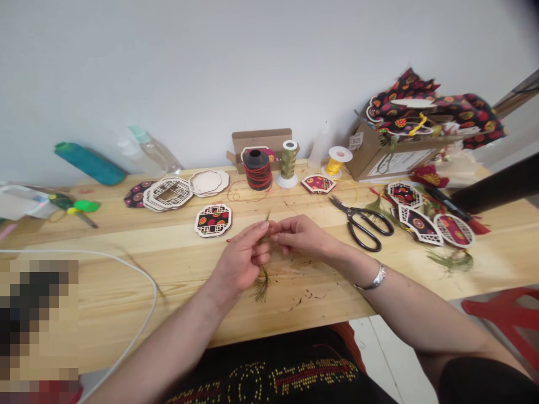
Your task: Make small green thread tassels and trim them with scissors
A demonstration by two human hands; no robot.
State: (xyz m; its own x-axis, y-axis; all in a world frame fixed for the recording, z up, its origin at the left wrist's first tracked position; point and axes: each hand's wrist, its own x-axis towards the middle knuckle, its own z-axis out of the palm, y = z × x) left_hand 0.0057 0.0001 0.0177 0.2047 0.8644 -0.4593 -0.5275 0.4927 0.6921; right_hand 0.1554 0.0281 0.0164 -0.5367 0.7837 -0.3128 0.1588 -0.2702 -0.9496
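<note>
Over the middle of the wooden table, my left hand [246, 252] is closed around a green thread tassel [261, 285]; its loose strands hang below the fingers and a tuft shows above them. Close against it, my right hand [301, 238] pinches at the top of the same bundle, thumb and forefinger together. What exactly lies between the right fingertips is too small to make out. A patterned cloth piece in a white fretwork frame [214, 220] lies just left of my hands. Black-handled scissors [362, 223] rest to the right, blades pointing away.
Spools of red-black cord [257, 171], green thread [288, 163] and yellow thread [336, 163] stand at the back. Finished framed ornaments [420, 225] and a cardboard box [379, 150] with cloth occupy the right. White frames [168, 194] and a teal thread cone [90, 164] are left. A white cable [143, 272] crosses the front left.
</note>
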